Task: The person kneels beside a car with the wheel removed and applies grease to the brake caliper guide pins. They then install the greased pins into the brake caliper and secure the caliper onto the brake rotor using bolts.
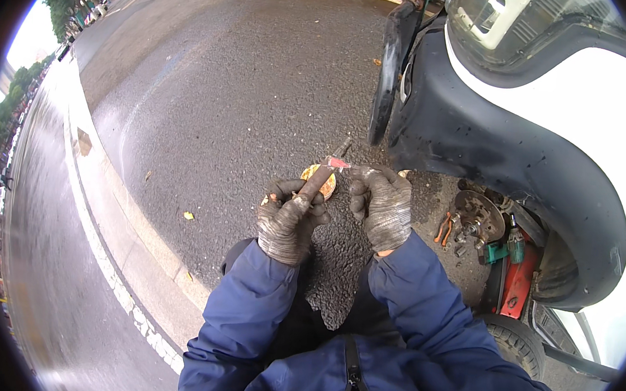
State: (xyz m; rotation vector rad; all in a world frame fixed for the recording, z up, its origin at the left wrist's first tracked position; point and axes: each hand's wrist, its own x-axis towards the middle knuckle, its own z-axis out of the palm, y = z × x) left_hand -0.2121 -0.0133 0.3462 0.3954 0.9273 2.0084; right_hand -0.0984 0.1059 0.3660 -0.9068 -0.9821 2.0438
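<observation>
Both hands wear dirty grey work gloves below blue sleeves. My left hand [289,219] is closed around a dark brown, rod-like piece [317,183], which slants up and away to a narrow, dirty tip. A pinkish-red patch [338,163] shows near its far end. My right hand [384,207] is pinched beside that patch; a slim bit pokes from its fingertips toward the red, but I cannot make out what it is. Just behind the rod, a round tin [328,187] with orange-yellow contents sits on the asphalt, partly covered by the rod and left hand.
A white vehicle with a black wheel arch [502,129] stands at right, its wheel off and the hub disc [479,215] exposed. Orange-handled pliers [444,228], a green bottle-like item [515,250], a red jack [520,285] and a tyre [514,345] are near it. A kerb [138,226] runs along the left.
</observation>
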